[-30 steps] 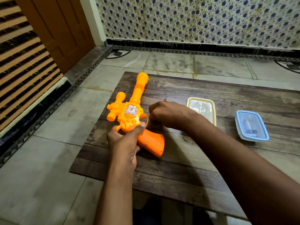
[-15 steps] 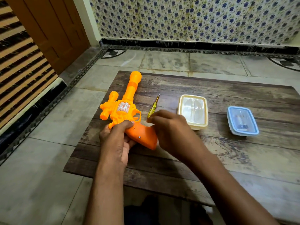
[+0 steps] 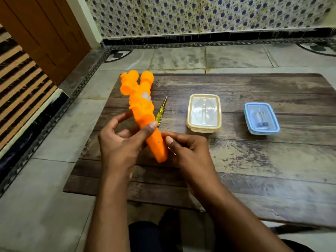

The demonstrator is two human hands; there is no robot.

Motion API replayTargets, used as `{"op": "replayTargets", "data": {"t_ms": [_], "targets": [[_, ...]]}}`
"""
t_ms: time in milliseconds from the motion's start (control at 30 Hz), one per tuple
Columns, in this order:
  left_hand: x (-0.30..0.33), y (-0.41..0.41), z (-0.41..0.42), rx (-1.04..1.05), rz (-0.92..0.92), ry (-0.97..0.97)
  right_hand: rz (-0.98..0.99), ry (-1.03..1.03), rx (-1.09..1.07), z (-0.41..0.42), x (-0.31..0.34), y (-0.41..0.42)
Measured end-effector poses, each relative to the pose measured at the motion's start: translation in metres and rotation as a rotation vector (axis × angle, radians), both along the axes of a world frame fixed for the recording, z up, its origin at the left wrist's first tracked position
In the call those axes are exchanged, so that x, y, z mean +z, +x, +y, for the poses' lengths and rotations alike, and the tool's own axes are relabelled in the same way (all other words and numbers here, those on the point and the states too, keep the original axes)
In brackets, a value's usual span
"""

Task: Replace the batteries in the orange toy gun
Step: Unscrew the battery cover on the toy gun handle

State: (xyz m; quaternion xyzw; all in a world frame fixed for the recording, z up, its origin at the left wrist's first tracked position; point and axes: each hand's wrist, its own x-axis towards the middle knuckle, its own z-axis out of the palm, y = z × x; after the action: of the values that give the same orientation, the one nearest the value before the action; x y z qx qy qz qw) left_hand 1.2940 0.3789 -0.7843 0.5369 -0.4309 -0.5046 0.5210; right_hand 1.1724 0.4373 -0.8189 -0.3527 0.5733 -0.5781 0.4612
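Your left hand clamps the orange toy gun upright, exposing its grip screw; your right hand's curled fingers steady the grip.

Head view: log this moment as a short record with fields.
toy gun: orange, lifted off the table, barrel pointing away
left hand: gripping the gun's body
right hand: at the grip, beside a small screw
screwdriver: yellow, lying on the wooden table
cream box: lidded
blue box: lidded, rightmost
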Motion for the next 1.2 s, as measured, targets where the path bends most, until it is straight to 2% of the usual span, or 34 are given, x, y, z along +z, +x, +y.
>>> {"op": "replayTargets", "data": {"t_ms": [167, 400, 500, 633, 833, 1067, 1200], "targets": [[-0.002, -0.013, 0.002, 0.032, -0.313, -0.146, -0.546, 0.09, -0.021, 0.005, 0.007, 0.008], [-0.011, -0.028, 0.007, -0.02, -0.482, -0.259, -0.952, 0.182, -0.057, 0.006, 0.011, 0.009], [-0.014, -0.029, 0.007, -0.008, -0.469, -0.278, -0.982, 0.208, -0.111, 0.007, 0.012, 0.008], [-0.014, -0.031, 0.005, 0.019, -0.375, -0.287, -0.905, 0.264, -0.226, 0.008, 0.009, 0.012], [-0.014, -0.029, 0.002, 0.034, -0.321, -0.283, -1.016, 0.199, -0.037, 0.01, 0.017, 0.013], [-0.014, -0.032, 0.004, 0.033, -0.353, -0.319, -0.896, 0.227, -0.17, 0.01, 0.013, 0.014], [-0.016, -0.028, 0.001, 0.023, -0.369, -0.295, -0.934, 0.161, -0.064, 0.008, 0.013, 0.023]]}}
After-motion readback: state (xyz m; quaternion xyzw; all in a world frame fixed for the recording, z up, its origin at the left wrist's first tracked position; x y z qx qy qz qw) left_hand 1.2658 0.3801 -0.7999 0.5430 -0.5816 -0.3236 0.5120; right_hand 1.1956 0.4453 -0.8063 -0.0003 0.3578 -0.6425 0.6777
